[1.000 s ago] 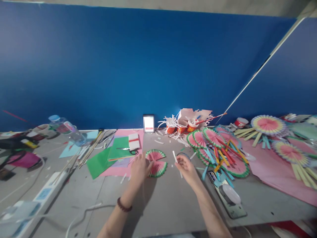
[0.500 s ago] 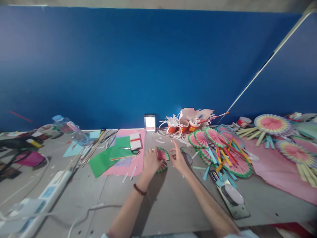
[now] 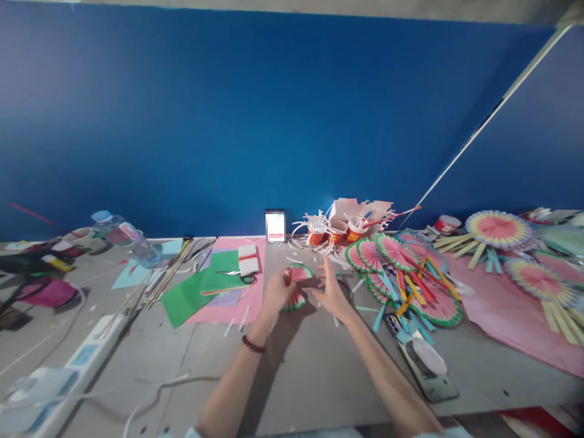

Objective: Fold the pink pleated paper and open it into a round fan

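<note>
A round pleated paper fan (image 3: 300, 274), pink with a green rim, is spread near the middle of the table. My left hand (image 3: 277, 293) grips it at its left side, fingers bent and pressed together; part of the fan is hidden behind them. Just right of the fan is my right hand (image 3: 332, 297), its fingers apart and nothing visible in them. Its thumb reaches close to the fan's edge; whether they touch I cannot tell.
Several finished fans (image 3: 396, 252) with coloured sticks lie to the right, near a phone (image 3: 435, 389). Red paper cups (image 3: 356, 230) stand at the back. Leftward are green paper (image 3: 187, 299), scissors (image 3: 230, 273), a water bottle (image 3: 141, 249) and a power strip (image 3: 84, 359).
The fan has opened out from a partly folded shape into a fuller round. My left hand has shifted its grip at the left side; my right hand stays close by with fingers spread.
</note>
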### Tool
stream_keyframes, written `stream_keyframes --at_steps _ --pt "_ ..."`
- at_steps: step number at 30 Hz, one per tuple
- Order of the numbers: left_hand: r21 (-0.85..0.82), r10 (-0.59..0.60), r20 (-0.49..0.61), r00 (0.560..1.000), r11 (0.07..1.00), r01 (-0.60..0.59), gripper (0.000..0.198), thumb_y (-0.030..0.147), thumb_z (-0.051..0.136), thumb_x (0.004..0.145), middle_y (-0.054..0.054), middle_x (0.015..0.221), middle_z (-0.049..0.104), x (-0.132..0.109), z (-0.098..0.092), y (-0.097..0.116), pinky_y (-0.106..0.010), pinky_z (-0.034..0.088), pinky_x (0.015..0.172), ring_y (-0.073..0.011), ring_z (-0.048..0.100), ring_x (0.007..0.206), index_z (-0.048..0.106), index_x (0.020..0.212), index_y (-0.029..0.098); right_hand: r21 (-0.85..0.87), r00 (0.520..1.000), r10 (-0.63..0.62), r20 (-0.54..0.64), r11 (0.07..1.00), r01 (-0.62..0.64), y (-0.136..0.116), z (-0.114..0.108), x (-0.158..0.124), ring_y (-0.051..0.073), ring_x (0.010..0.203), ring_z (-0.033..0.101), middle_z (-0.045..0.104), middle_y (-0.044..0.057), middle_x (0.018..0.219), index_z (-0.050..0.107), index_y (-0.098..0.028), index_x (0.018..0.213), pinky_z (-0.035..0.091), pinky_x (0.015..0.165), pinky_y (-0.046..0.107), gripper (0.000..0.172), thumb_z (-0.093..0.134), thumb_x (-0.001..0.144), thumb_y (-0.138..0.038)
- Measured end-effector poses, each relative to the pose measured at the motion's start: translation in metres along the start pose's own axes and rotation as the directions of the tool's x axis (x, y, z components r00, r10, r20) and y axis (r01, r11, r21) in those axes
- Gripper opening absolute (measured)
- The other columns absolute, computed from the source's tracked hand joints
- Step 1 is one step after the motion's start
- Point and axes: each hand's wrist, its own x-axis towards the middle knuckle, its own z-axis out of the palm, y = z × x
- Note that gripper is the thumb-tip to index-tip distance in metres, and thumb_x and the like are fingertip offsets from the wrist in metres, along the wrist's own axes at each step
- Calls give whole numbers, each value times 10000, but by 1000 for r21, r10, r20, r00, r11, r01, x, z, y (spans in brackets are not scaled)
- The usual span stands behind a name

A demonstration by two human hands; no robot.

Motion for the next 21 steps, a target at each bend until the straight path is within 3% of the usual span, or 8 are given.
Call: stream_keyframes --at_steps 2,3,5,7,10,16,21 --pt "-118 -17 11 1000 993 18 426 201 581 761 -2 740 608 7 -4 -2 -260 460 612 -154 611 666 536 1182 155 49 1000 -21 -10 999 21 -13 -3 5 210 960 566 431 122 1255 124 -268 1483 508 746 326 950 680 712 -241" --pt "-264 -36 39 999 963 46 445 213 617 730 10 733 589 10 -7 -1 -242 447 580 -136 595 633 545 1165 155 91 1000 -23 -21 996 25 -21 -4 7 204 959 574 432 117 1255 115 -278 1481 505 764 323 945 687 729 -268" --pt "-512 -16 111 994 856 70 506 234 682 661 27 730 566 13 -13 3 -220 430 547 -113 575 605 551 1144 167 193 998 -12 -65 981 24 -34 -5 15 180 896 598 460 93 1198 98 -290 1478 509 739 300 932 683 753 -305" --pt "-622 32 156 987 780 73 573 227 712 613 35 719 563 13 -19 10 -216 426 549 -102 563 598 542 1157 168 267 994 -16 -106 963 44 -45 -5 24 159 853 614 469 77 1164 90 -292 1478 510 725 284 915 669 771 -312" --pt "-685 68 154 986 726 57 632 205 724 590 25 774 566 12 -26 21 -220 438 569 -81 547 597 531 1192 176 311 985 -19 -174 948 73 -53 -3 39 140 802 617 503 48 1109 108 -304 1474 518 721 284 931 687 746 -335" --pt "-655 188 81 979 750 -90 613 201 709 654 -23 932 563 9 -36 35 -233 473 624 -78 536 663 540 1243 212 360 962 49 -269 932 53 -56 2 59 128 739 609 519 18 1036 143 -339 1458 549 658 293 979 735 678 -368" --pt "-721 300 76 951 676 -155 621 184 708 688 -31 922 570 7 -40 38 -249 473 718 -115 562 778 523 1279 228 506 955 167 -246 862 -21 -65 5 62 171 806 646 512 15 1034 183 -374 1436 572 672 326 997 773 634 -337"
